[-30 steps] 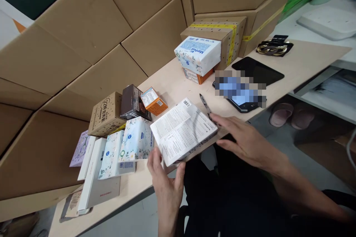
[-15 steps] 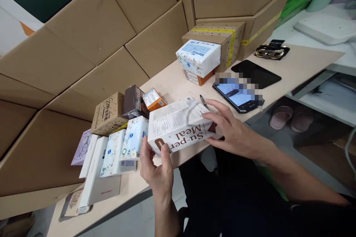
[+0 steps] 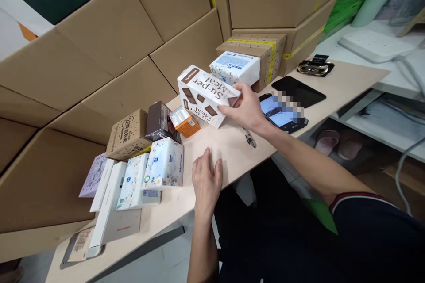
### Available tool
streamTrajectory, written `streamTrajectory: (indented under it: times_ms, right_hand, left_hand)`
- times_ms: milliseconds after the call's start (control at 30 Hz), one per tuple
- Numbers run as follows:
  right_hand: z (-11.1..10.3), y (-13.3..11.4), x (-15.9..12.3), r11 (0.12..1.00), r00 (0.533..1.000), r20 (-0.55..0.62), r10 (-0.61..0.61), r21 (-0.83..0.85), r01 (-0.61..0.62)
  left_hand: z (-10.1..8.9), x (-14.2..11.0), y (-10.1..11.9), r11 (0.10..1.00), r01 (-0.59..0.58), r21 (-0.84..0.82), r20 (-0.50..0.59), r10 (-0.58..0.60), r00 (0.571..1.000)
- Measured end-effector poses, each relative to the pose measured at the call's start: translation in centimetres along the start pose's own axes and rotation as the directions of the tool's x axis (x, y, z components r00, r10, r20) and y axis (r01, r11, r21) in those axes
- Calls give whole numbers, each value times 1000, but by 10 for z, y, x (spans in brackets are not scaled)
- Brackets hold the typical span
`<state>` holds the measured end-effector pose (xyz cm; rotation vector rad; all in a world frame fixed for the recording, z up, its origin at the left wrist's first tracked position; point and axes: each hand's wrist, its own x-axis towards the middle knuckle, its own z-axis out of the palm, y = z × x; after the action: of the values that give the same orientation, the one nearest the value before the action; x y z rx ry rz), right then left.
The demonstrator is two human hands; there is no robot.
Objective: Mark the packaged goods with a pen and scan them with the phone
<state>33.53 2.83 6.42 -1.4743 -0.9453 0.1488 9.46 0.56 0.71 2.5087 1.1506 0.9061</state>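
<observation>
My right hand (image 3: pixel 245 108) grips one end of a white "Su-per Meal" box (image 3: pixel 207 93) with brown chocolate squares printed on it. The box is held over the table, beyond a small orange box (image 3: pixel 184 121) and in front of a Manhua tissue pack (image 3: pixel 235 67). Closer to me, my left hand (image 3: pixel 207 181) rests at the table's front edge with its fingers apart and nothing in it. Left of that hand stands another blue-and-white tissue pack (image 3: pixel 165 163). A pen-like object (image 3: pixel 249 138) lies below my right wrist.
A dark brown box (image 3: pixel 162 121), a printed cardboard box (image 3: pixel 128 135) and white boxes (image 3: pixel 116 216) stand along the left. On the right lie a lit phone (image 3: pixel 280 112), a black tablet-like slab (image 3: pixel 299 90) and gold-coloured rings (image 3: pixel 315 68). Large cartons (image 3: pixel 109 48) wall the back.
My left hand has let go of the Su-per Meal box and dropped back. My right hand has moved the box away from me and turned it, so its chocolate-printed face shows.
</observation>
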Motion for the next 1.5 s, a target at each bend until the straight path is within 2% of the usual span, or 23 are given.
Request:
streamTrajectory:
  times_ms: [67,167,233,300,367,433,500,567,633,767,900,967,1033,1100,1167,1200,1267,1333,1367,1433,1467,1500]
  right_hand:
    - [22,-5,18,993,999,14,-41,-108,42]
    - [52,-14,31,984,996,73,-55,-164,66]
    - [63,-20,33,986,989,139,-43,-155,65]
    - [64,-24,31,988,968,243,-62,-122,94]
    - [51,-27,29,978,944,303,-134,-110,175]
    - [29,-27,28,938,940,247,-235,-195,285]
    - [5,-21,30,840,921,176,-349,-377,390]
    - [-14,-10,33,721,893,222,-393,-529,448]
    - [-23,5,39,662,885,268,-381,-589,464]
    - [-21,31,52,715,913,246,-325,-568,408]
    - [-26,26,54,738,928,208,-308,-563,371]
    - [-37,14,44,747,925,175,-338,-547,377]
    - [-51,2,27,795,929,75,-363,-494,351]
    - [-61,-8,4,858,928,-35,-370,-396,327]
    - [-65,-14,-18,905,925,-57,-375,-241,352]
    - [-64,-15,-28,922,930,-15,-366,-144,361]
    - [-58,-14,-43,938,928,138,-345,51,342]
    - [-49,-8,-50,943,882,338,-330,171,287]
    - [-43,-4,-51,943,841,428,-330,196,269]
    - [-34,5,-51,942,762,555,-335,209,262]
    - [-31,9,-51,940,740,580,-341,215,264]
    - [-28,12,-51,938,740,576,-347,229,262]
  left_hand:
    - [0,1,-1,998,-40,48,43,38,998]
    - [-3,2,-1,995,-79,54,25,78,997]
    - [-4,1,-2,995,-92,46,11,92,996]
    - [-4,0,-3,994,-101,45,6,100,995]
    - [-5,-1,-4,994,-102,49,9,102,995]
    - [-5,-2,-4,992,-110,57,14,109,994]
    - [-5,-2,-4,989,-130,69,17,129,991]
    - [-4,-1,-4,984,-153,85,11,153,988]
    - [-3,-1,-3,981,-168,101,1,168,986]
    - [-3,-1,-2,979,-174,105,3,175,985]
    - [-6,-1,-2,987,-145,73,21,144,989]
    - [-7,-2,-2,993,-111,30,14,110,994]
    - [-7,-3,-2,997,-49,-53,-17,48,999]
    - [-7,-5,-1,985,37,-167,-73,-50,996]
    - [-6,-8,1,955,93,-283,-166,-145,975]
    - [-6,-9,2,938,97,-334,-230,-181,956]
    - [-7,-11,3,913,69,-401,-370,-230,900]
    - [-8,-12,2,899,55,-434,-456,-272,847]
    - [-9,-13,2,891,69,-449,-462,-297,835]
    - [-10,-14,-1,862,122,-491,-409,-352,842]
    - [-10,-15,-3,845,149,-514,-367,-374,852]
    - [-10,-15,-5,830,171,-530,-329,-388,861]
